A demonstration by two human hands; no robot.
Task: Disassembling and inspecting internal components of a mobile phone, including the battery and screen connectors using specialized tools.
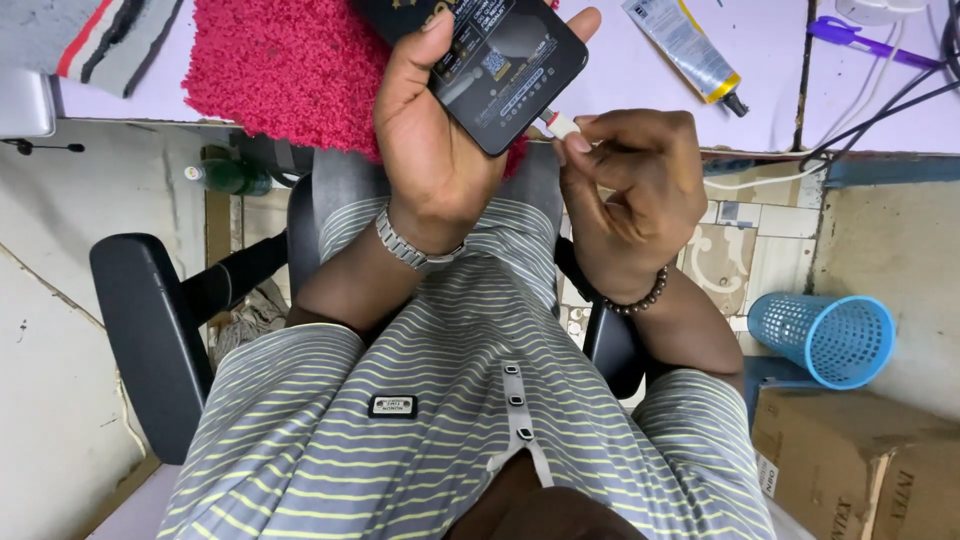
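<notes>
Black and glossy, the slim device (500, 70) sits gripped in the left hand (430, 130) above the lap, at the near edge of the desk (770, 90). Right hand (630, 190) pinches the white plug (560, 124) between closed fingertips, its tip at the device's lower edge; whether it is fully seated cannot be told. Red mat (280, 60) lies behind.

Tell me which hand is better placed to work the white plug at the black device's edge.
The right hand: its fingertips already pinch the white plug at the black device. The left hand is wrapped around the device, holding it.
</notes>
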